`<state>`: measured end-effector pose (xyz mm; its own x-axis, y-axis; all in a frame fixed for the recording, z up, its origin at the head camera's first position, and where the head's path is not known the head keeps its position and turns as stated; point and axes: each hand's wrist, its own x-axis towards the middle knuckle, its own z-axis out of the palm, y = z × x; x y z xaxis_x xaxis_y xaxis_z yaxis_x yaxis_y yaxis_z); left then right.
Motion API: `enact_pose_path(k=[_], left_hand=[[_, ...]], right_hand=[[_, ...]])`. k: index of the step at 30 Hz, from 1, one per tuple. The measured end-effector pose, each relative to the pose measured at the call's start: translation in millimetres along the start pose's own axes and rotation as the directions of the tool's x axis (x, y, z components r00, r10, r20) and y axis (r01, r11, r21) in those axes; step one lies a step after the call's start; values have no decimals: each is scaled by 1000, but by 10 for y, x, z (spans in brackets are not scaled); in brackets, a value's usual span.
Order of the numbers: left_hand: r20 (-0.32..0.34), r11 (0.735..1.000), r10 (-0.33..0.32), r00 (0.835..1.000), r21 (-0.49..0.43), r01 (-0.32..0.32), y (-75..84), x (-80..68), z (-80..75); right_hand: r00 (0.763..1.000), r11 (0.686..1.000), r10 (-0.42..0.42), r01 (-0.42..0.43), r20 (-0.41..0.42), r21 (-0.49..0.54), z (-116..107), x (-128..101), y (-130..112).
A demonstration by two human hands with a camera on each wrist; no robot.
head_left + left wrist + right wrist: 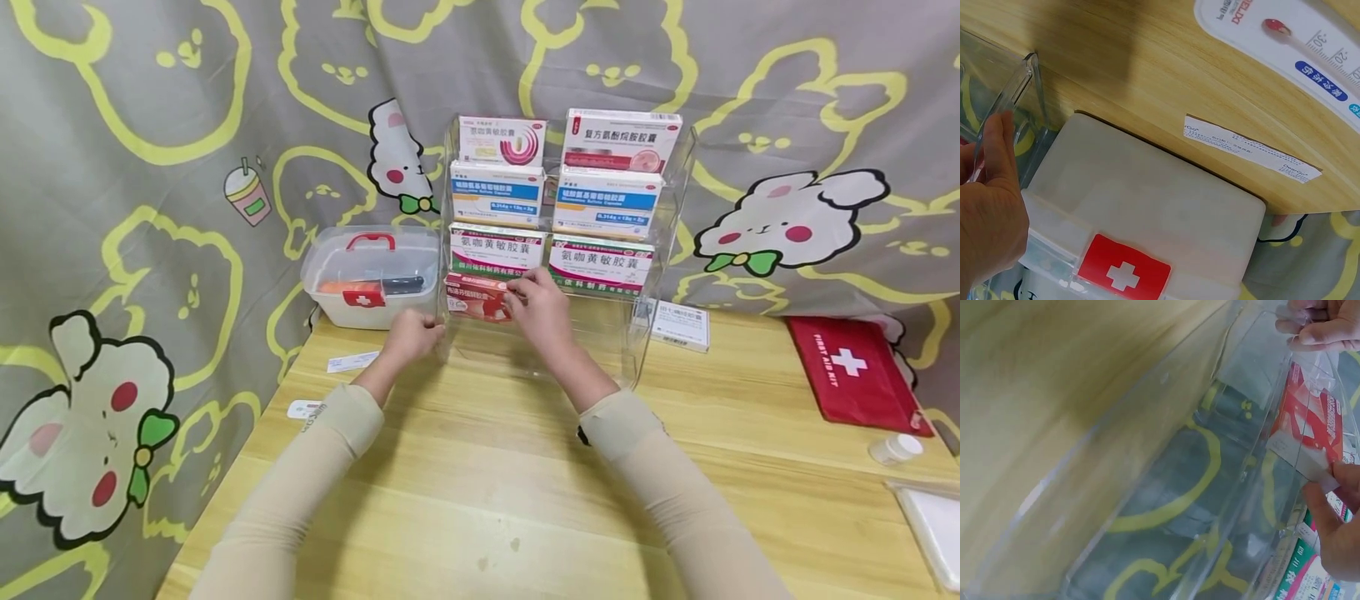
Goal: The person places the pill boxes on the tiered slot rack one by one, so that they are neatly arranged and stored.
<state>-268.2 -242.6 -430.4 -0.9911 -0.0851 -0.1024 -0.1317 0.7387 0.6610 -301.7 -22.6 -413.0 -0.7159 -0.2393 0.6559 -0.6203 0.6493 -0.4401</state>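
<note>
Closest to the head camera were just the two beige sleeves [300,492], stretched across the wooden table [480,500] toward the back. Going left to right: a white first-aid box [371,279] sat at the far left, just beside the clear rack [645,333]. The left hand [411,335] was on the rack's front left edge, fingers curled round the clear wall, so basically steadying it. The red box [477,297] lay on its side in the rack's bottom level, long axis running left-right, right under the white-and-green boxes [498,250]. The right hand [538,304] pinched that red box at its right end; the wrist view showed fingertips [1325,500] on the box's near corner. So the box sat directly left of the right hand's fingers, and the right hand was the nearer one by far. Off to the right lay a red pouch [855,375], well apart from all that.
</note>
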Motion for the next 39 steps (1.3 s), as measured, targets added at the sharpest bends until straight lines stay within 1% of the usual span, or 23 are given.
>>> enact_pose_path(k=[3,5,7,10,13,14,17,19,20,22,26,29,31,34,36,39], left_hand=[[-3,1000,-1,1000,3,1,3,1,7],[-6,1000,1,1000,7,-1,5,0,9],[-7,1000,8,1000,11,-8,5,-2,9],[-10,1000,14,1000,11,-14,11,-8,10],[-17,1000,17,1000,20,-16,27,1,22],[-19,1000,17,1000,22,-17,27,3,26],[-23,999,26,999,30,-26,22,1,27],[-28,999,36,999,27,-35,15,-3,21],[-27,998,46,999,36,-45,14,-6,13],[-26,997,63,998,49,-62,15,-9,2],[-7,992,103,995,81,-102,3,-19,-10],[-6,991,107,994,83,-106,5,-30,-23],[-11,992,99,995,77,-98,9,-33,-32],[-12,993,89,996,77,-88,13,-29,-37],[-5,993,89,996,79,-88,9,-21,-32],[4,993,89,996,77,-89,8,-6,-12]], right_hand=[[998,991,-59,58,-6,-117,-17,21,6],[996,977,-84,87,22,-193,-38,37,-2],[994,964,-93,105,60,-245,-53,52,-13],[990,949,-100,126,103,-289,-76,67,-23],[985,944,-89,131,147,-302,-130,61,-30],[984,942,-99,140,147,-304,-154,53,-35],[982,935,-160,182,97,-305,-261,34,-86],[974,926,-224,220,24,-307,-352,34,-121],[965,921,-262,243,-24,-305,-404,38,-133],[948,919,-305,267,-92,-291,-534,51,-144],[919,914,-352,295,-181,-277,-899,101,-83],[903,908,-353,268,-245,-321,-1216,185,53],[901,910,-323,210,-291,-358,-1404,252,209],[905,920,-239,94,-352,-382,-1618,324,534],[909,922,-173,14,-379,-388,-1719,323,781],[918,905,-68,-108,-391,-411,-1822,245,1154]])
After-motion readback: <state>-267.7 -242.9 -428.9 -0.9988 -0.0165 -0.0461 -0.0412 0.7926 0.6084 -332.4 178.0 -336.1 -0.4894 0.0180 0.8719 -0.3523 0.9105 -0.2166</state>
